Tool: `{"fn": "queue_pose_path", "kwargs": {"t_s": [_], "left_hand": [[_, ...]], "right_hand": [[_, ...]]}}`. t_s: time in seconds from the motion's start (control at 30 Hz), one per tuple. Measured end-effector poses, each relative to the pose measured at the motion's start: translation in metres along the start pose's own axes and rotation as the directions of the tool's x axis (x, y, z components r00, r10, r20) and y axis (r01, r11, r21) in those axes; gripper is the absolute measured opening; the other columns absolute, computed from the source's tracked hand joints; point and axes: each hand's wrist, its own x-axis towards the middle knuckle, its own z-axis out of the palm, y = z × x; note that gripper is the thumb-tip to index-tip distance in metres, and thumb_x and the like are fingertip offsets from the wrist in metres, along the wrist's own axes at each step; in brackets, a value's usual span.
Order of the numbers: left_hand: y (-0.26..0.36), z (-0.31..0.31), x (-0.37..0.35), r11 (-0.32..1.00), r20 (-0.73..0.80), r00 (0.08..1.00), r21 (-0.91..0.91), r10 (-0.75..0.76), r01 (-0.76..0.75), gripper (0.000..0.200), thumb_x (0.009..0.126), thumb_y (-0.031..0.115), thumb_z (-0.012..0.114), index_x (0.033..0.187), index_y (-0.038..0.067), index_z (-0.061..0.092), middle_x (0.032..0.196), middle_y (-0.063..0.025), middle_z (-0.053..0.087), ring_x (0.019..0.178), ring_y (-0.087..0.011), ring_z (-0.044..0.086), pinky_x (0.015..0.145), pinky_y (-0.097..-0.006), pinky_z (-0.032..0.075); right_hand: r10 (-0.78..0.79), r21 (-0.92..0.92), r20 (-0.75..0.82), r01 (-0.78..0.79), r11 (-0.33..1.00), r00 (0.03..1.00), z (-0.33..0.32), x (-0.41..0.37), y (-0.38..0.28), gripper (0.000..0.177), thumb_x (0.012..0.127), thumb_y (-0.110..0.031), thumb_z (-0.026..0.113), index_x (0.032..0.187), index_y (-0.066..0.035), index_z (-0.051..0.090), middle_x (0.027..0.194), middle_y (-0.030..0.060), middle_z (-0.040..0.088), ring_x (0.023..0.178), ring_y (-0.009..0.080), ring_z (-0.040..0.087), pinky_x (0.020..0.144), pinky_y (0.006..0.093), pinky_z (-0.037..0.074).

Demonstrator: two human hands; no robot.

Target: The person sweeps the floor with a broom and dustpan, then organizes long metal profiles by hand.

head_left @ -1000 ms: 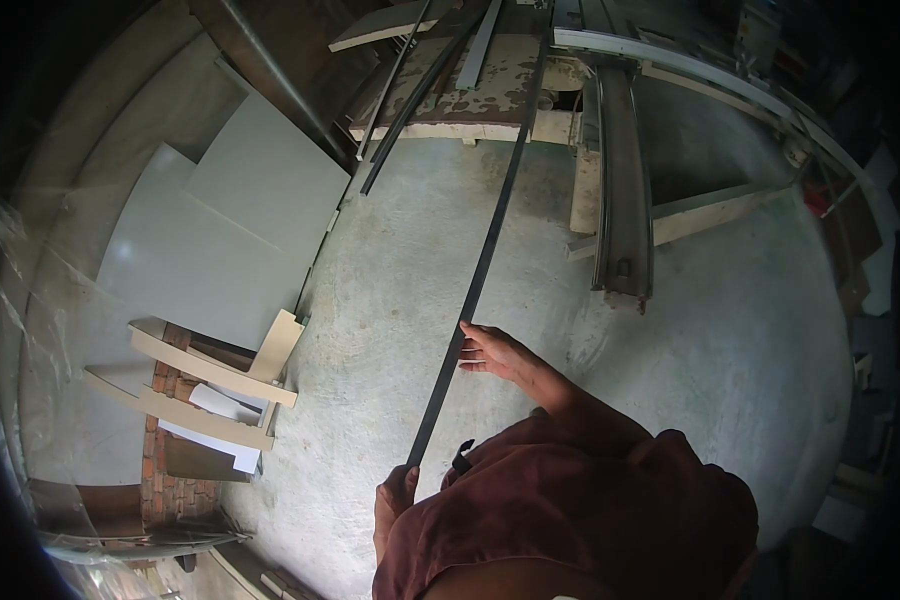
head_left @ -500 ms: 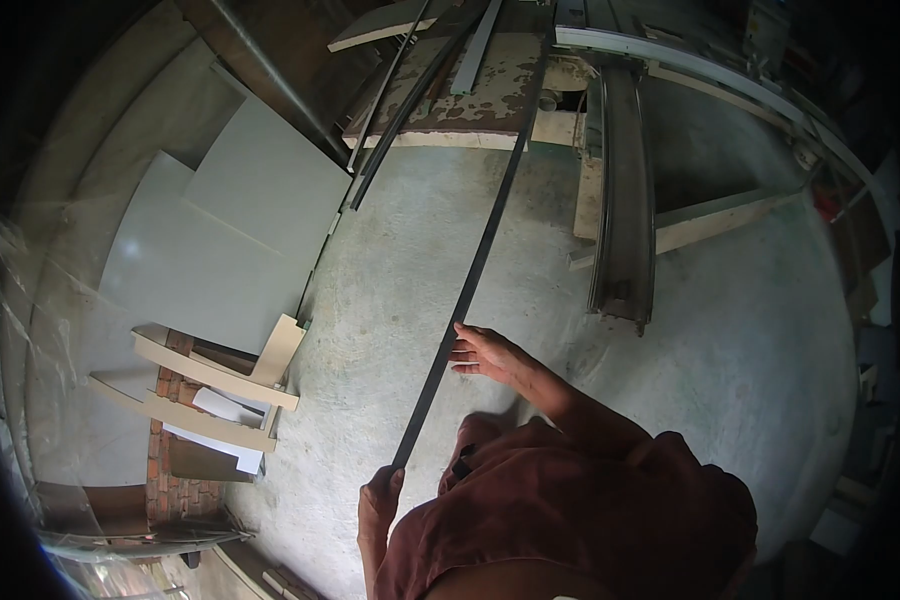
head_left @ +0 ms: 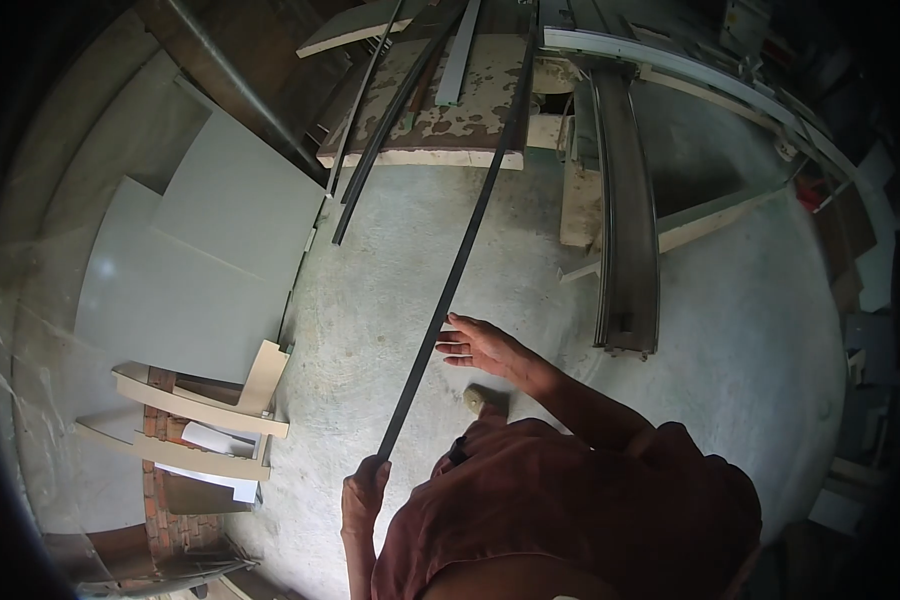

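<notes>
A long, dark, narrow strip [head_left: 435, 330] slants from my left hand up toward the worktable at the top. My left hand [head_left: 366, 492] is closed around the strip's near end, low in the view. Beside the strip's middle stretch is my right hand [head_left: 482, 346], its fingers stretched out and apart, fingertips right at the strip's edge. The far part of the strip overlaps the worktable's [head_left: 460, 157] front edge.
Grey panels [head_left: 210, 220] stand at the left, with curved cream boards [head_left: 195, 400] below them. Other strips [head_left: 380, 140] jut out from the worktable. A long metal channel [head_left: 626, 220] extends toward me on the right, beside a wooden beam [head_left: 715, 220].
The whole view has shifted slightly. My left hand and the strip's near end sit a little farther left, and my right hand's fingers are more loosely spread. A foot now shows below.
</notes>
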Motion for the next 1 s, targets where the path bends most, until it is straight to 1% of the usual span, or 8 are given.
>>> {"fn": "queue_pose_path", "kwargs": {"t_s": [0.13,0.2,0.4,0.47,0.53,0.67,0.83,1.0], "left_hand": [[-0.004,-0.004,0.037,0.998,0.031,0.999,-0.049,0.040,-0.038,0.025,0.084,0.026,0.053,0.092,0.002,0.054,0.072,-0.0194,0.059,0.071,-0.0364,0.059,0.052,-0.0382,0.045],[-0.005,-0.006,0.055,0.992,0.021,0.993,-0.051,0.115,-0.114,0.025,0.084,0.025,0.054,0.092,0.002,0.053,0.071,-0.0195,0.059,0.071,-0.0368,0.058,0.051,-0.0380,0.045],[0.006,-0.013,0.115,0.984,-0.001,0.985,-0.037,0.172,-0.172,0.024,0.084,0.025,0.053,0.092,0.003,0.054,0.068,-0.0202,0.058,0.068,-0.0376,0.058,0.050,-0.0393,0.043],[0.013,-0.014,0.138,0.990,0.017,0.989,-0.013,0.144,-0.143,0.023,0.084,0.024,0.053,0.091,0.003,0.054,0.067,-0.0205,0.058,0.068,-0.0377,0.058,0.049,-0.0393,0.043],[0.017,-0.012,0.160,0.993,0.037,0.992,0.010,0.119,-0.120,0.022,0.084,0.024,0.052,0.091,0.003,0.054,0.065,-0.0208,0.057,0.067,-0.0379,0.057,0.049,-0.0393,0.042],[0.030,-0.005,0.206,0.983,0.020,0.983,-0.020,0.182,-0.181,0.023,0.085,0.025,0.051,0.088,0.002,0.054,0.064,-0.0216,0.056,0.067,-0.0390,0.056,0.048,-0.0393,0.042],[0.053,0.008,0.255,0.976,0.034,0.975,-0.038,0.218,-0.217,0.025,0.086,0.026,0.049,0.089,0.001,0.052,0.065,-0.0245,0.055,0.069,-0.0417,0.055,0.049,-0.0421,0.041],[0.085,0.038,0.295,0.979,0.112,0.977,-0.117,0.183,-0.170,0.028,0.087,0.028,0.047,0.092,0.000,0.052,0.067,-0.0249,0.056,0.070,-0.0418,0.055,0.050,-0.0428,0.041]], "right_hand": [[-0.011,0.049,-0.036,0.013,0.999,0.999,-0.003,0.021,-0.012,0.037,0.087,-0.038,0.046,0.111,-0.012,0.038,0.108,0.0085,0.048,0.096,0.0186,0.049,0.085,0.0373,0.039],[0.035,0.119,-0.039,-0.030,0.992,0.999,-0.003,0.030,-0.013,0.037,0.086,-0.038,0.047,0.112,-0.012,0.037,0.109,0.0094,0.048,0.097,0.0186,0.049,0.086,0.0378,0.039],[0.150,0.128,0.024,-0.152,0.980,0.988,0.003,0.054,0.000,0.038,0.086,-0.038,0.048,0.113,-0.014,0.035,0.108,0.0094,0.051,0.094,0.0172,0.050,0.085,0.0371,0.041],[0.186,0.135,0.011,-0.186,0.973,0.982,0.003,0.062,0.004,0.039,0.086,-0.039,0.048,0.113,-0.014,0.036,0.109,0.0091,0.051,0.096,0.0176,0.049,0.086,0.0372,0.040],[0.189,0.139,0.002,-0.187,0.972,0.982,0.001,0.068,0.008,0.039,0.086,-0.039,0.048,0.113,-0.014,0.037,0.109,0.0090,0.050,0.097,0.0179,0.049,0.086,0.0374,0.039],[0.128,0.117,0.017,-0.129,0.985,0.992,-0.008,0.068,0.004,0.041,0.086,-0.041,0.046,0.115,-0.013,0.038,0.110,0.0089,0.050,0.099,0.0190,0.047,0.088,0.0378,0.038],[0.103,0.038,-0.078,-0.100,0.994,0.992,-0.007,0.058,-0.015,0.046,0.090,-0.037,0.036,0.125,-0.007,0.032,0.115,0.0123,0.048,0.105,0.0216,0.045,0.090,0.0367,0.038],[0.080,0.092,-0.170,-0.065,0.994,0.982,0.002,0.048,-0.041,0.046,0.088,-0.034,0.043,0.121,-0.001,0.038,0.114,0.0144,0.049,0.107,0.0225,0.047,0.092,0.0349,0.038]]}}
